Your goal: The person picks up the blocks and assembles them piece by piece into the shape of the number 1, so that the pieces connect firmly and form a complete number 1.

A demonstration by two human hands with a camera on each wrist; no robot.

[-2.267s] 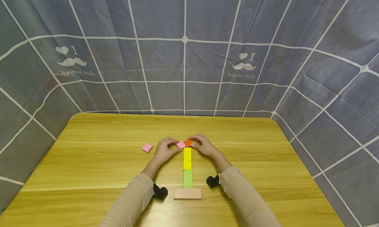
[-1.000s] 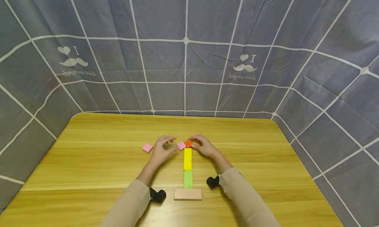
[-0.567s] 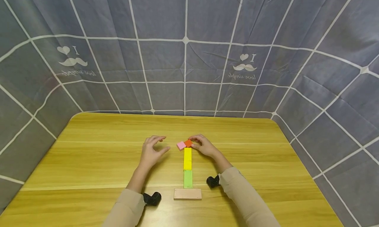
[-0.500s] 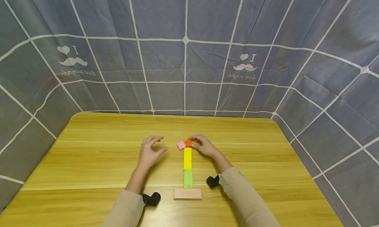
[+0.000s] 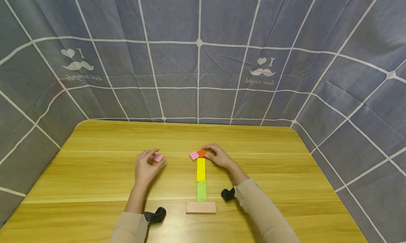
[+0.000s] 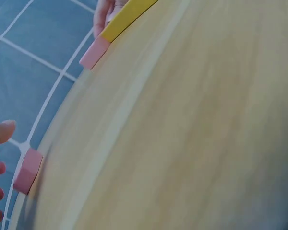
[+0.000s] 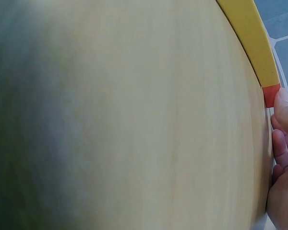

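My left hand point(image 5: 146, 167) is around a loose pink square block point(image 5: 158, 157) on the left, thumb and fingers spread on either side. In the left wrist view a gap shows between those fingertips and the loose pink block point(image 6: 28, 170). My right hand point(image 5: 220, 156) pinches an orange square block point(image 5: 201, 153) between thumb and fingers; in the right wrist view the thumb lies against the orange block point(image 7: 271, 96). A second pink block point(image 5: 194, 156) sits corner-turned beside the orange one. Both meet the far end of a yellow strip block point(image 5: 201, 169).
Below the yellow block, in line with it, lies a light green block point(image 5: 201, 191). A plain wood plank point(image 5: 201, 207) lies crosswise nearest the person. The wooden table point(image 5: 95, 179) backs onto a grey curtain point(image 5: 177, 67) with white lines. Black wrist cameras point(image 5: 155, 215) jut from both sleeves.
My left hand has let go of the pink block beside the orange one and moved left to the loose pink block. My right hand has stayed at the orange block.
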